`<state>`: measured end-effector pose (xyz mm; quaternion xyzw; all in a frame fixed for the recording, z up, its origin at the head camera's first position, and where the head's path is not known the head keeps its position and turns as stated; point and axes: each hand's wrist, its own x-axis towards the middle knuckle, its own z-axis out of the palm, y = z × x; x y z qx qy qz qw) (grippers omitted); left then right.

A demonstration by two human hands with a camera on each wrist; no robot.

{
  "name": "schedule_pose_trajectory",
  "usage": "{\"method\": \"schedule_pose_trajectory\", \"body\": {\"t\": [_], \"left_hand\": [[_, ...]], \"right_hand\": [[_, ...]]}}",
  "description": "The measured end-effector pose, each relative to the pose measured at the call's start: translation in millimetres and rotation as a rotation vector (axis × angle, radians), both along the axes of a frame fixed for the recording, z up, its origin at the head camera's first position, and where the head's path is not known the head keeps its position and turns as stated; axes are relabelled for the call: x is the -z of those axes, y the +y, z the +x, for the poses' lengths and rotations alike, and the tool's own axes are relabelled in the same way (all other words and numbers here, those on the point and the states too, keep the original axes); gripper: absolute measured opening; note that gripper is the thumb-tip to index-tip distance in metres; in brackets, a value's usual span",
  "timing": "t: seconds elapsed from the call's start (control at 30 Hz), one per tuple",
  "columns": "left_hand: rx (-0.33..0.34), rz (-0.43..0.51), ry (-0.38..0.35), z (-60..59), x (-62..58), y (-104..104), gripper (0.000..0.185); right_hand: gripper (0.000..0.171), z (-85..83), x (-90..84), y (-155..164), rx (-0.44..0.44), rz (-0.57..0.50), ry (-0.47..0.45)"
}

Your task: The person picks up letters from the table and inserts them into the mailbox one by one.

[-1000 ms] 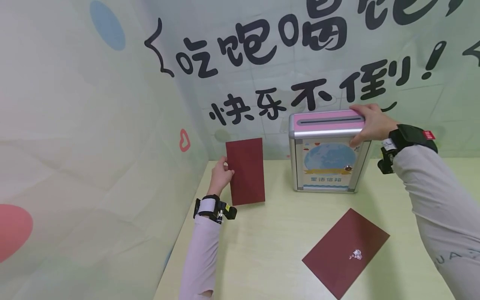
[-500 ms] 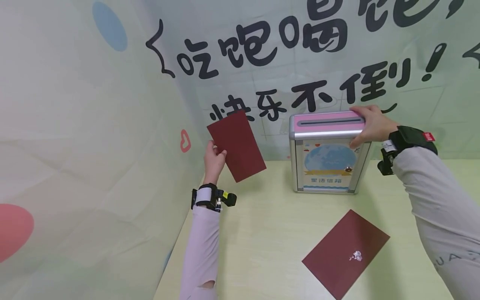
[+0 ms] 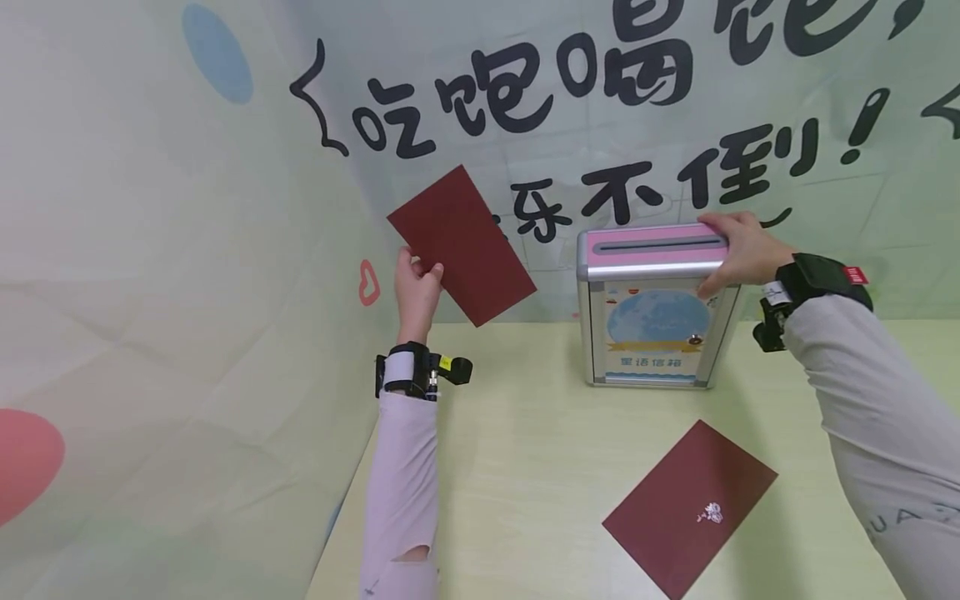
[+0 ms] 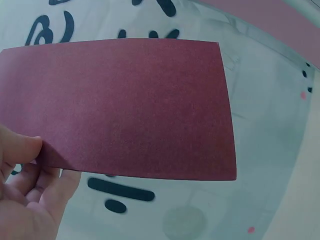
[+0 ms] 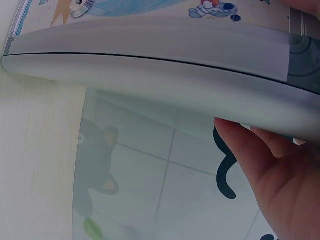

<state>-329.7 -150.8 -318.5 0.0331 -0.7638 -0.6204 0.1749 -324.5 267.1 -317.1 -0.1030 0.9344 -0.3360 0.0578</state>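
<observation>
My left hand [image 3: 417, 296] pinches a plain dark red envelope [image 3: 467, 250] by its lower left edge and holds it tilted, in the air in front of the back wall. In the left wrist view the thumb lies on the near face of the envelope [image 4: 135, 110], with the fingers behind it. At the top right corner of a letter box [image 3: 652, 329], my right hand [image 3: 750, 248] grips the pink top and silver frame. The box stands upright on the table, its long slot [image 3: 660, 245] facing up. The right wrist view shows the silver side of the box [image 5: 165, 75] close by the hand [image 5: 285, 175].
A second dark red envelope [image 3: 675, 500] with a small white flower mark lies flat on the pale wooden table [image 3: 525, 467], in front of the box. A printed wall cover [image 3: 862, 225] runs behind the table. Another wall [image 3: 225, 333] closes off the left side.
My left hand has lifted the envelope up from near the table, a little to the left, and its top has tipped left. The right hand and the box have stayed in place.
</observation>
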Motion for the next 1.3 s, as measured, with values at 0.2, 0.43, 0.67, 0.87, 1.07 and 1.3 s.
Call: {"method": "schedule_pose_trajectory", "body": {"t": [0.2,0.43,0.67,0.87,1.07,1.3], "left_hand": [[0.043,-0.011,0.071,-2.8,-28.3,15.3,0.029],[0.075,-0.023,0.111,-2.9,-53.0,32.3,0.029],[0.114,-0.015,0.156,-0.2,-70.2,47.1,0.028],[0.131,-0.062,0.196,-0.1,-82.7,63.4,0.028],[0.149,-0.127,0.242,1.7,-95.9,82.9,0.027],[0.181,-0.239,0.272,2.6,-108.4,113.8,0.023]], "right_hand": [[0.102,0.2,-0.4,0.2,-0.004,-0.002,0.002],[0.101,2.6,-2.5,0.8,-0.006,0.023,0.005],[0.101,3.9,-1.9,0.3,-0.01,0.014,-0.006],[0.099,4.4,-2.3,-1.1,-0.005,0.006,-0.006],[0.1,3.5,-2.7,-2.0,-0.005,0.007,-0.004],[0.101,1.9,-2.5,-1.5,-0.009,0.005,-0.002]]}}
